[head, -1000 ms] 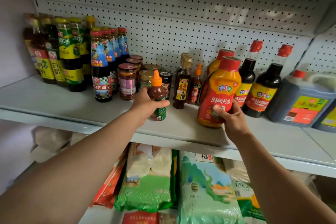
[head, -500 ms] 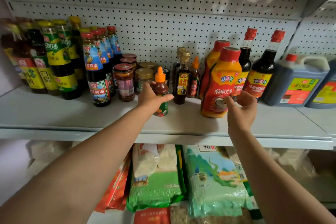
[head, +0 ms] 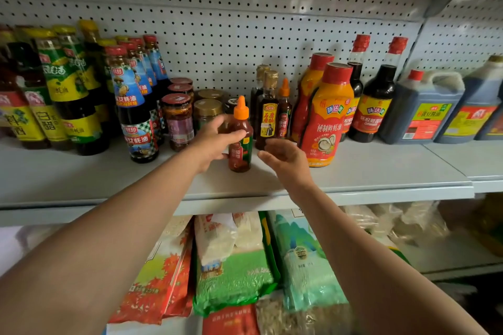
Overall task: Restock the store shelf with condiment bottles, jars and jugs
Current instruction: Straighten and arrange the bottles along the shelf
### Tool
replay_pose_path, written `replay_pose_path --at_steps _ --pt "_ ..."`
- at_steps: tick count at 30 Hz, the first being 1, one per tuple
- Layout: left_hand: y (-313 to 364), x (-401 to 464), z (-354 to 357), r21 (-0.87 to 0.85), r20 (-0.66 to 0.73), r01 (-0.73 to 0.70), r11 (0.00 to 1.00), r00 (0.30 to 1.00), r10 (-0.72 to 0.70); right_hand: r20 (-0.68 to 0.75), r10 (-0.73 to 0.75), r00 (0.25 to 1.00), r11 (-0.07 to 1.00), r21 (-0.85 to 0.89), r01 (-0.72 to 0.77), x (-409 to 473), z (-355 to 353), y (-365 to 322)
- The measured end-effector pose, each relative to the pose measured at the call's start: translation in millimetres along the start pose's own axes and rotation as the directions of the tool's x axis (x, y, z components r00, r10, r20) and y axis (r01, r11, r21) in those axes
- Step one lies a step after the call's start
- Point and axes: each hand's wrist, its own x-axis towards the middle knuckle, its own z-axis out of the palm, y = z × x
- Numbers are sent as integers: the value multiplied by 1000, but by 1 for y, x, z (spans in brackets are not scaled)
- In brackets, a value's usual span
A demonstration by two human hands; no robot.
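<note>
Head view: jars (head: 178, 119) crowd orange-capped bottle (head: 240, 135).

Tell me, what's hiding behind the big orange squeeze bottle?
Behind the orange squeeze bottle stands a second one; only its red cap and left side show, the rest is covered.

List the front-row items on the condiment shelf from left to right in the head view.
Yellow-capped green-label bottle → blue-label oyster sauce bottle → chili jar → orange-capped sauce bottle → orange squeeze bottle → dark soy jug.

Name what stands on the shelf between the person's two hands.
In the head view, a small orange-capped sauce bottle stands upright between them; the left hand grips it, the right hand hovers open beside it.
</note>
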Motion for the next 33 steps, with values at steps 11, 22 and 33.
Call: replay_pose_path --at_steps 11,22,33 --pt "15 1 33 196 41 -41 980 999 33 -75 39 996 999 -21 -41 6 -12 4" --pt "26 14 90 221 14 -25 975 1000 22 -568 -103 816 951 -298 -87 15 -67 -9" --pt "27 32 111 191 46 4 982 999 -13 -396 -11 918 918 -368 -147 46 -90 15"
